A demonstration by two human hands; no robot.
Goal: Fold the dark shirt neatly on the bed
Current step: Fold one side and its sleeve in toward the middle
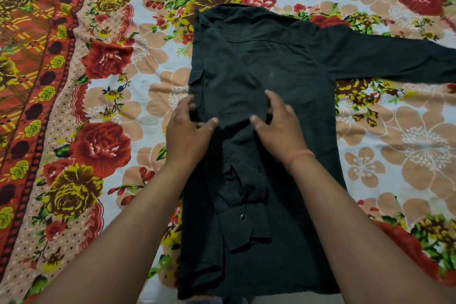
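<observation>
Shirt (pixel 271 69) lying centre frame on bed (pixel 111 106). Left hand (pixel 190 128) and right hand (pixel 278 128) both pinching its cloth mid-frame. Risk, likely: uneven tugging bunching the fold and dragging the spread sleeve (pixel 394 61), upper right, askew.

a home bedroom is indicated: a bed (pixel 394 160) is seen from above, spread with a soft floral sheet (pixel 111 96) printed with red roses and peach blossoms, edged by an orange patterned border (pixel 29 61); a dark shirt (pixel 259 69) is laid out on it.
</observation>
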